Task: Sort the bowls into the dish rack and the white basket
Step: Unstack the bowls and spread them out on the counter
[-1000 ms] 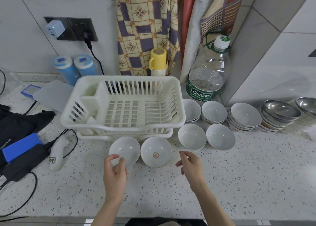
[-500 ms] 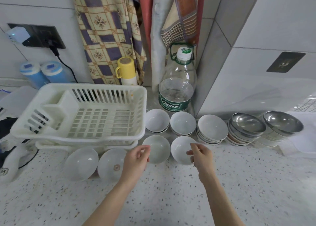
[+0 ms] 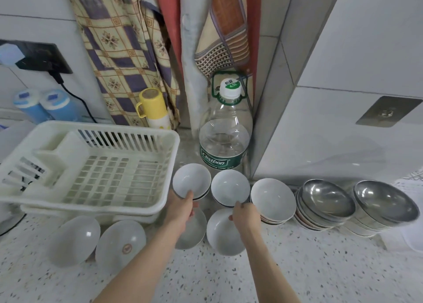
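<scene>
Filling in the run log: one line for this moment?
left hand: gripping white bowl | right hand: gripping second bowl | dish rack: empty

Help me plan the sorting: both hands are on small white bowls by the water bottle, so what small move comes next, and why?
Probably lift both. The left hand grips the rim of one white bowl, the right hand another; the dish rack beside them holds no bowls.

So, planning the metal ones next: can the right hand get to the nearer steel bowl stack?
Probably yes: the right hand sits just left of the steel bowl stack, with only the white bowl stack between.
</scene>
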### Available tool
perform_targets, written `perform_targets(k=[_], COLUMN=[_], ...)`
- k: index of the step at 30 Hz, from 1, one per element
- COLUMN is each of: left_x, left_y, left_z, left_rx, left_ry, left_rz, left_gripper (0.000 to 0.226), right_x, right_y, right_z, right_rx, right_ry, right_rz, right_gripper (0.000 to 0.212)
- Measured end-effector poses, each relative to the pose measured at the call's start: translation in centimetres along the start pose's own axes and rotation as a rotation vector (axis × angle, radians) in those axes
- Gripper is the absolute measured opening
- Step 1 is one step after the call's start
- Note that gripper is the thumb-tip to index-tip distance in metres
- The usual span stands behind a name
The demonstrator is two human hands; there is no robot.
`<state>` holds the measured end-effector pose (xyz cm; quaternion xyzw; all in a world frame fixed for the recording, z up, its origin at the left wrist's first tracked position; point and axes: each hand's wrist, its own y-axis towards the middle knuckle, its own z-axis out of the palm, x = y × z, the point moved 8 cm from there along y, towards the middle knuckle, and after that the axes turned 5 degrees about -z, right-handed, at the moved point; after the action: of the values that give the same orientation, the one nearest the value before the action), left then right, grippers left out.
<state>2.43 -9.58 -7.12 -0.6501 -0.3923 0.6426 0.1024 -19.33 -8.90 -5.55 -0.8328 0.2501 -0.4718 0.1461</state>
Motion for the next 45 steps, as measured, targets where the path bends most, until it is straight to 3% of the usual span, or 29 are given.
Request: perform_targets(k=[5,11,16,21,28,36,45], left_x=[-0.4,-0.9,-0.7,-0.5,-0.3,0.3,1.9], left_y=[0.8,0.6,0.0,-0.7,-1.8,-3.2,-7.0], left_z=[0.1,0.0,-0.2,-0.2,-0.2,-1.0,-2.2], left_rx=[-0.022,-0.035,-0.044,-0.031,-0.027,-0.013,0.110], left_ry=[0.004,0.009,-0.103,-0.131,-0.230,-0.377,-0.349], left_rz=[-0.006,0.031,0.027,0.086,0.103,0.093,0.108], left_gripper=[0.029,0.056,0.061,0.067,0.062,0.039,0.057], right_x=[0.0,-0.5,-0.6,-0.4,0.3,0.8,-0.9], right_y=[0.4,0.6,0.4,-0.2,-1.3,-3.3,-8.1], right_z=[0.6,1.4,1.8,1.9,2.0,1.3,-1.3], right_rx=[-0.015,-0.009,-0.056,-0.147,-0.216,-0.192,-0.102], right_ry=[0.114,0.226,0.331,0.433,0.497,0.635,0.771], right_rz=[0.064,0.147,0.217,0.204,0.171,0.108,0.054], right_gripper=[0.036,0.013,0.027,0.027,0.026,0.023,0.020])
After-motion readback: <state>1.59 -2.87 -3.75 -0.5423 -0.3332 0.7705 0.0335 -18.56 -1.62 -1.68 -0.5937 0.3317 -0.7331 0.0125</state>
